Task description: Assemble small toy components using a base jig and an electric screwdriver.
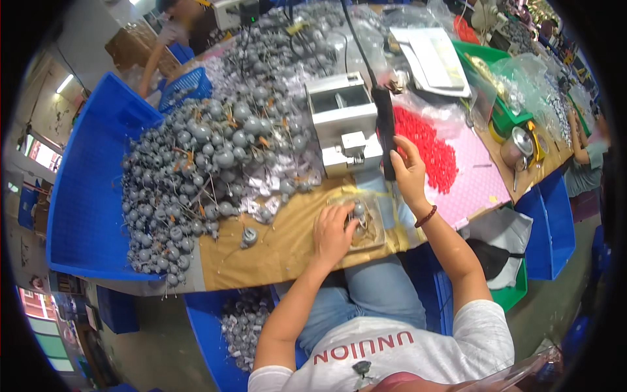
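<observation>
My left hand (334, 232) lies at the near edge of the table, its fingers curled around a grey ball-shaped part (359, 209) above a small shallow tray (375, 222). To its right, my right hand (410, 173) is raised, with thumb and fingers against a black corded electric screwdriver (384, 124) that hangs upright; its lower tip is hard to make out. Just beyond my hands stands a white-and-grey bench machine (344, 124). A single grey ball part (249, 236) sits on the brown paper (225, 264) left of my left hand.
A big heap of grey ball parts (202, 147) spills from a tipped blue bin (88, 189) on the left. Small red pieces (428, 147) lie on a pink sheet (480, 179) at right. A metal mug (517, 147) stands beyond. Other people work at the far left and right.
</observation>
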`<act>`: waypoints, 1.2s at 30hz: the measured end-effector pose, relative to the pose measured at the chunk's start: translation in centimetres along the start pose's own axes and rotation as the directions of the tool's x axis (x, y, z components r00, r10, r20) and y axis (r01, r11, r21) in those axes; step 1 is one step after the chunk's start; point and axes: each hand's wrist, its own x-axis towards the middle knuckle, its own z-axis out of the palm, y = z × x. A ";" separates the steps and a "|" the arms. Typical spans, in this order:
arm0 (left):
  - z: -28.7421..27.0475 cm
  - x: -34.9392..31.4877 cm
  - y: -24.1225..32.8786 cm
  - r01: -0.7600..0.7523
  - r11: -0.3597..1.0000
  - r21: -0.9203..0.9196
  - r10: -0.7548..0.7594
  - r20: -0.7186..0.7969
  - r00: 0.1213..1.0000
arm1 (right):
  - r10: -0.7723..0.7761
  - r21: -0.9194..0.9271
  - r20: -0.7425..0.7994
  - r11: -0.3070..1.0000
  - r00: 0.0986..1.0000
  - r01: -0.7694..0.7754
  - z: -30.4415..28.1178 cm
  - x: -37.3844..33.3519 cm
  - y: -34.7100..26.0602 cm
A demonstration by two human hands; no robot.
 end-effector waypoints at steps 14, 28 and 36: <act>-0.1 0.1 0.1 -0.029 1.000 0.011 0.029 -0.012 1.000 | 0.195 -0.035 0.453 0.979 0.870 -0.201 3.0 -6.6 -2.8; -0.2 0.1 -0.1 -0.035 0.999 -0.014 0.035 0.003 0.999 | 0.422 0.304 0.281 0.812 0.862 -0.497 5.9 -6.3 -3.7; -0.3 0.3 0.3 -0.054 0.998 -0.039 0.054 0.000 0.999 | 0.547 0.393 0.287 0.682 0.787 -0.617 5.9 -6.1 -4.0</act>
